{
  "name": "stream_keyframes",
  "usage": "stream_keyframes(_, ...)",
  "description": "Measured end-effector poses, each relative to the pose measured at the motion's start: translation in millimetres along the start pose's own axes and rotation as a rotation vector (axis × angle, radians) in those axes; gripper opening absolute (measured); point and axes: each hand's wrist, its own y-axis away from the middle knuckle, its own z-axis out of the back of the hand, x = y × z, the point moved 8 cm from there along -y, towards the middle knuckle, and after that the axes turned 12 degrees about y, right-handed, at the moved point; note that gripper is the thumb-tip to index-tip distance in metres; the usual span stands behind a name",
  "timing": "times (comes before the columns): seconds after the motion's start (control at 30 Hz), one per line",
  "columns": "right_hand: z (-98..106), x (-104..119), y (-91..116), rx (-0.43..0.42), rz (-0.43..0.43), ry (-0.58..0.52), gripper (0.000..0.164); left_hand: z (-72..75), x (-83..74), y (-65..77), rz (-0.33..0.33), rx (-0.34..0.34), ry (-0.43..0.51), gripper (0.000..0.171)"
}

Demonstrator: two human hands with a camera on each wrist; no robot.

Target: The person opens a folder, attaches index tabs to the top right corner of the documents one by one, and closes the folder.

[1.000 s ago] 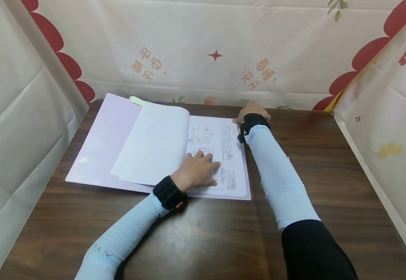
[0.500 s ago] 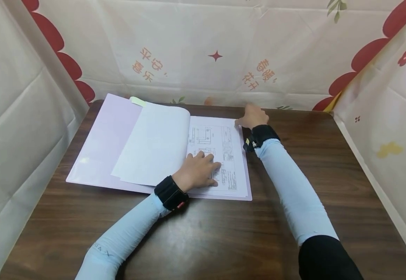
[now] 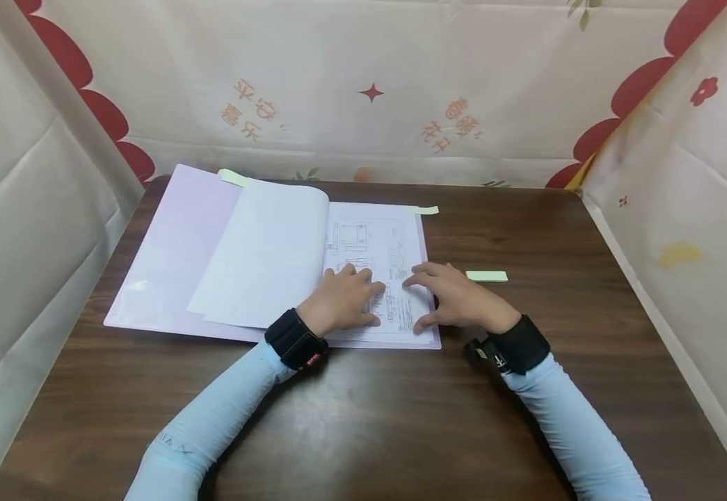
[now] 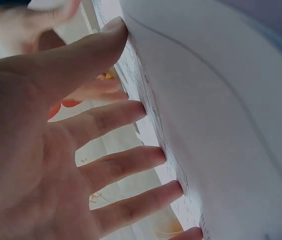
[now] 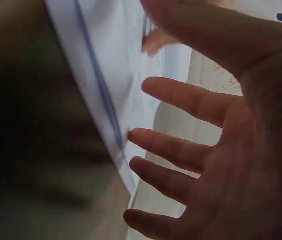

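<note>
A lilac folder (image 3: 150, 292) lies spread on the table, with white pages (image 3: 263, 250) turned over to its left side. On the right side is a sheet with a printed technical drawing (image 3: 363, 214). My left hand (image 3: 341, 299) rests on this sheet, fingers spread; in the left wrist view its fingertips touch the paper. My right hand (image 3: 460, 296) hovers at the sheet's right edge with spread, slightly bent fingers (image 5: 181, 105), holding nothing. Whether its fingertips touch the paper I cannot tell. A pale green sticky tab (image 3: 426, 210) sticks out from the sheet's upper right corner.
Another pale green strip (image 3: 487, 276) lies on the dark wooden table (image 3: 363, 424), right of the folder. One more green tab (image 3: 233, 178) sits at the top of the turned pages. Printed cloth (image 3: 369, 132) hangs at the back and both sides.
My right hand has left the folder's far right corner and come towards me to its right edge. The corner tab and the strip on the table are now uncovered. My left hand stays on the sheet.
</note>
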Motion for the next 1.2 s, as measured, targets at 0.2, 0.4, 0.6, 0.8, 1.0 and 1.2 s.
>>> stream_keyframes(0.2, -9, 4, 0, -0.026, 0.015, 0.023, 0.081, 0.0, 6.6, 6.0, 0.017, -0.011, 0.019, 0.067)
stream_keyframes(0.4, -12, 4, -2, -0.069, 0.053, 0.036, 0.076, -3.7, 7.0, 7.7, 0.021, 0.005, 0.055, 0.064)
stream_keyframes(0.6, -11, 6, -3, -0.125, 0.060, 0.052, 0.058, -0.3, 0.0, 10.2, 0.025, -0.026, 0.074, 0.073)
stream_keyframes(0.8, -6, 4, -3, -0.143, -0.005, 0.051, 0.046, 8.4, -18.2, 20.6, -0.030, -0.054, -0.004, 0.049)
stream_keyframes(1.0, 13, 3, 5, -0.180, 0.002, -0.056, 0.055, 18.2, -28.9, 38.2, -0.121, -0.214, -0.034, 0.015)
stream_keyframes(1.2, 45, -9, 27, -0.357, -0.033, -0.151, 0.036, 23.6, -20.5, 52.4, -0.079, -0.350, 0.034, 0.018)
